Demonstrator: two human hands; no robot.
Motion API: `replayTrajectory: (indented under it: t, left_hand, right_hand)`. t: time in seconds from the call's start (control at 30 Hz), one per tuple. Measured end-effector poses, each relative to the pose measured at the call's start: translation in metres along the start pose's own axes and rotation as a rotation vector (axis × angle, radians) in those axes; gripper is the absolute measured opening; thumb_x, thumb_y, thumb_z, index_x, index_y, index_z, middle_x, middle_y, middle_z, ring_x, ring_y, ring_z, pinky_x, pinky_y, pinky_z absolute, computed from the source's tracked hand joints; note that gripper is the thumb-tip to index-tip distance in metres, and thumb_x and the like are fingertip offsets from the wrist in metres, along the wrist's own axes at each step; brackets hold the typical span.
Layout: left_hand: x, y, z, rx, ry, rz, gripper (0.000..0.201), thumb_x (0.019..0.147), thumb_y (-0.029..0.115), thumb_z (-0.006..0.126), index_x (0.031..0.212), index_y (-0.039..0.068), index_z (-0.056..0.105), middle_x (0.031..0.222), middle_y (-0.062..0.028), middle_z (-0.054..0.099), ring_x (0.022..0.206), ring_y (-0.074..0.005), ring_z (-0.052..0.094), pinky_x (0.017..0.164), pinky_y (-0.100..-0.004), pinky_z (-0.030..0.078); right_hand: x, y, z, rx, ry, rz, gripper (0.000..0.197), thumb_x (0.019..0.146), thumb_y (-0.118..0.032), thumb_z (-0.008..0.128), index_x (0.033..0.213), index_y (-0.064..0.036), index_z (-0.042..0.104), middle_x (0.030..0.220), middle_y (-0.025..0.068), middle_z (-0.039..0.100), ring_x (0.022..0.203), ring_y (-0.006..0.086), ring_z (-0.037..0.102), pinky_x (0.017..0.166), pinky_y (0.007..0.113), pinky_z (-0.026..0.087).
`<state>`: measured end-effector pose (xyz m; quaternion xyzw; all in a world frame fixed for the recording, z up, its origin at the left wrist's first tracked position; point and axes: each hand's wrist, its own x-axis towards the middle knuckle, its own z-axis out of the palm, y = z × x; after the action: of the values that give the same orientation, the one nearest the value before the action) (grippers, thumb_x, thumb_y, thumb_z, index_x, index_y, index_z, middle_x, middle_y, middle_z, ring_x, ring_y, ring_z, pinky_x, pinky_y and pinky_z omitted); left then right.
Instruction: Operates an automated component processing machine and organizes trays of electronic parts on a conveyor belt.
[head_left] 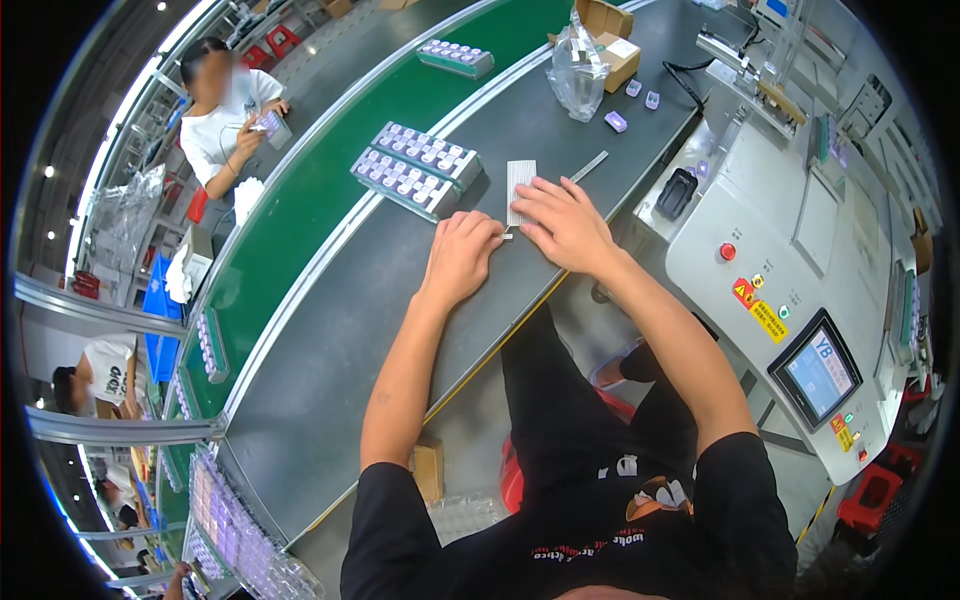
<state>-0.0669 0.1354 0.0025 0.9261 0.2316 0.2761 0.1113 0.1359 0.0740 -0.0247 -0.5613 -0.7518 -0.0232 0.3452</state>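
On the dark grey bench lies a pale sheet with fine parallel stripes [521, 180]. My right hand [566, 226] rests over its right side, fingers stretched out across it. Just left of the sheet, my left hand [462, 255] is closed, knuckles up. Its fingertips pinch at a small white piece [508, 236] by the sheet's near edge; most of the grip is hidden. Beyond my right hand a thin, light strip [590, 166] lies slantwise. Two green-edged trays of white-and-lilac parts [415, 165] sit close together past my left hand.
A green conveyor [320, 215] curves along the bench's far side, carrying another filled tray [456, 58]. At the back are a clear plastic bag [578, 75], a cardboard box [618, 60] and loose lilac parts [616, 122]. A machine with a touchscreen [815, 367] stands right. Co-workers sit across the conveyor.
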Motion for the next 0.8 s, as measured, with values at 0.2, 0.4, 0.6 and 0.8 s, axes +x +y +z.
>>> replayTrajectory:
  t: [0.2, 0.4, 0.6, 0.8]
  left_hand:
    - [-0.002, 0.004, 0.002, 0.037, 0.020, -0.058, 0.011, 0.082, 0.011, 0.062, 0.093, 0.008, 0.062, 0.089, -0.0045, 0.057, 0.088, -0.0241, 0.054, 0.080, -0.0366, 0.039]
    - [0.001, 0.013, 0.006, 0.082, 0.066, -0.087, 0.012, 0.082, 0.015, 0.064, 0.092, 0.009, 0.063, 0.087, -0.0042, 0.056, 0.086, -0.0237, 0.054, 0.077, -0.0366, 0.039]
    - [0.005, 0.015, 0.013, 0.063, 0.127, -0.085, 0.010, 0.080, 0.011, 0.066, 0.089, 0.008, 0.061, 0.087, -0.0049, 0.057, 0.081, -0.0254, 0.054, 0.071, -0.0369, 0.039]
    - [0.004, 0.015, 0.011, 0.037, 0.079, -0.106, 0.009, 0.080, 0.012, 0.064, 0.088, 0.009, 0.062, 0.087, -0.0034, 0.056, 0.085, -0.0239, 0.054, 0.074, -0.0369, 0.039]
  right_hand:
    - [0.000, -0.001, -0.001, 0.020, 0.011, 0.019, 0.029, 0.085, -0.025, 0.059, 0.111, -0.0144, 0.064, 0.128, 0.0035, 0.057, 0.125, 0.0239, 0.047, 0.108, 0.046, 0.029]
    - [0.001, -0.002, -0.001, 0.016, 0.036, 0.025, 0.030, 0.082, -0.025, 0.061, 0.110, -0.0142, 0.064, 0.126, 0.0035, 0.058, 0.124, 0.0239, 0.047, 0.108, 0.046, 0.030]
    - [0.002, -0.003, -0.003, 0.003, 0.033, 0.032, 0.030, 0.082, -0.025, 0.062, 0.109, -0.0144, 0.064, 0.127, 0.0033, 0.057, 0.124, 0.0235, 0.047, 0.108, 0.045, 0.030]
    - [0.003, -0.004, -0.004, 0.029, 0.005, 0.040, 0.031, 0.081, -0.029, 0.063, 0.108, -0.0142, 0.064, 0.127, 0.0029, 0.057, 0.124, 0.0227, 0.047, 0.108, 0.045, 0.030]
